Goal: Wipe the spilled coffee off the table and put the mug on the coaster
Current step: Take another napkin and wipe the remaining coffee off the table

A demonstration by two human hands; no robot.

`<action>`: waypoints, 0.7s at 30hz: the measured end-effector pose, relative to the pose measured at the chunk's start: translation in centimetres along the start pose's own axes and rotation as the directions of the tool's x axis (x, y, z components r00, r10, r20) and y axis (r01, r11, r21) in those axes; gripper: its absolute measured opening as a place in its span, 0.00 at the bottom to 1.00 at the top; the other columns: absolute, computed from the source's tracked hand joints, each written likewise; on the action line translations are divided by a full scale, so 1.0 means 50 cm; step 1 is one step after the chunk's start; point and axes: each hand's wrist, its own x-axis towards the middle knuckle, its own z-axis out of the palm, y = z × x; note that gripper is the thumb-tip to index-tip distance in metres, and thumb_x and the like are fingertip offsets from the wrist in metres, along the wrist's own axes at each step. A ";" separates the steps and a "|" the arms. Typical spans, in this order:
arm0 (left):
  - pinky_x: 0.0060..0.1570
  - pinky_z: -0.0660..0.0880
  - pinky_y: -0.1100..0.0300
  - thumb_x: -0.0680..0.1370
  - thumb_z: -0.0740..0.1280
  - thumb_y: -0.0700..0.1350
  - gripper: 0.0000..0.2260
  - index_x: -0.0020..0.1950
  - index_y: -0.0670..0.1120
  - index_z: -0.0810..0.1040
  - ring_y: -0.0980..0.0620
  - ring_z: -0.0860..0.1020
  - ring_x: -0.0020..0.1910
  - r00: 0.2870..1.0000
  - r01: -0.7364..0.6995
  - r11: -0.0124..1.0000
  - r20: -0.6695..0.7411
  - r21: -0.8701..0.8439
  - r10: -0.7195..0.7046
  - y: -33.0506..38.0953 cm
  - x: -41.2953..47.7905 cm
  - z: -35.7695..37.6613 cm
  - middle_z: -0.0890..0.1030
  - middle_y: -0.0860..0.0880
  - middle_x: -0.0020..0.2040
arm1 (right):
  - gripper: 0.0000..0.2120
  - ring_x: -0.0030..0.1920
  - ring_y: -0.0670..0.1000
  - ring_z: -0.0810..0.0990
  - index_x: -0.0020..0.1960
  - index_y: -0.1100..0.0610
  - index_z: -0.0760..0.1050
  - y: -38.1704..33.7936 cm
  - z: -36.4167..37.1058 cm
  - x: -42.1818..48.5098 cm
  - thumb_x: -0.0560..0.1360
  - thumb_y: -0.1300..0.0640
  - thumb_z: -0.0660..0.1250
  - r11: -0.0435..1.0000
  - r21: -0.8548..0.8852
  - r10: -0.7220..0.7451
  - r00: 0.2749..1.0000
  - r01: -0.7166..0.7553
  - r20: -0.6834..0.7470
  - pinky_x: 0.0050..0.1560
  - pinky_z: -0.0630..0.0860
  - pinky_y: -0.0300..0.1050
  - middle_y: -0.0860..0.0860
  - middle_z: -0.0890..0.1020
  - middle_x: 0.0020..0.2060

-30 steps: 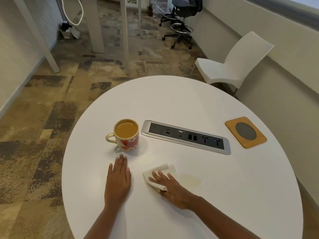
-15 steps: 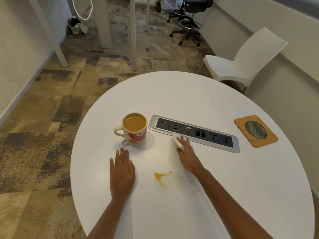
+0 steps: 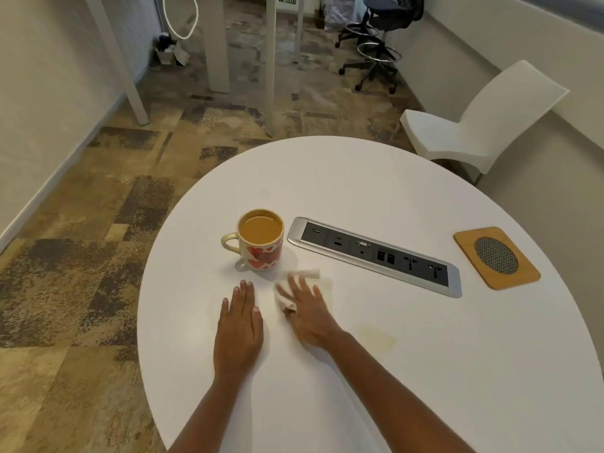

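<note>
A cream mug (image 3: 261, 243) with red hearts, full of coffee, stands on the round white table (image 3: 359, 184), handle to the left. My right hand (image 3: 309, 310) presses flat on a white tissue (image 3: 313, 279) just in front of the mug. A faint pale coffee smear (image 3: 376, 336) lies to the right of that hand. My left hand (image 3: 240, 322) rests flat on the table, fingers together, holding nothing. The square wooden coaster (image 3: 496, 258) with a round mesh centre lies at the table's right side, with nothing on it.
A silver power and socket strip (image 3: 376, 255) is set into the table between mug and coaster. A white chair (image 3: 483, 125) stands behind the table at the right. An office stool (image 3: 379, 37) and desk legs (image 3: 219, 44) stand farther back on the carpet.
My right hand has swept the tissue back from the socket strip toward the mug's front. The orange coffee puddle is reduced to a faint smear. The left hand stays flat.
</note>
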 end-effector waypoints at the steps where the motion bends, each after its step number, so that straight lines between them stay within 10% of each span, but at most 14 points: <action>1: 0.72 0.52 0.52 0.77 0.44 0.47 0.25 0.71 0.39 0.61 0.44 0.61 0.73 0.999 -0.029 1.000 0.014 -0.004 0.029 0.001 -0.005 0.003 0.64 0.42 0.73 | 0.24 0.77 0.53 0.40 0.76 0.49 0.48 -0.011 0.009 -0.007 0.81 0.53 0.49 0.997 -0.010 -0.071 0.997 0.072 0.023 0.75 0.39 0.54 0.52 0.44 0.77; 10: 0.71 0.44 0.65 0.77 0.45 0.46 0.23 0.70 0.41 0.63 0.45 0.61 0.72 0.968 -0.209 0.978 0.142 0.015 0.205 0.017 -0.070 0.005 0.64 0.42 0.72 | 0.24 0.77 0.53 0.45 0.74 0.57 0.56 0.028 0.012 -0.090 0.79 0.63 0.54 0.890 -0.057 -0.443 0.888 0.452 0.122 0.76 0.43 0.47 0.56 0.52 0.76; 21: 0.69 0.46 0.64 0.75 0.47 0.42 0.23 0.65 0.37 0.72 0.39 0.72 0.65 0.968 -0.231 0.963 0.136 0.140 0.213 0.035 -0.122 -0.001 0.73 0.40 0.66 | 0.30 0.74 0.44 0.47 0.74 0.55 0.58 0.191 -0.073 -0.217 0.73 0.71 0.55 0.934 -0.090 -0.325 0.929 0.345 0.178 0.69 0.40 0.25 0.51 0.55 0.75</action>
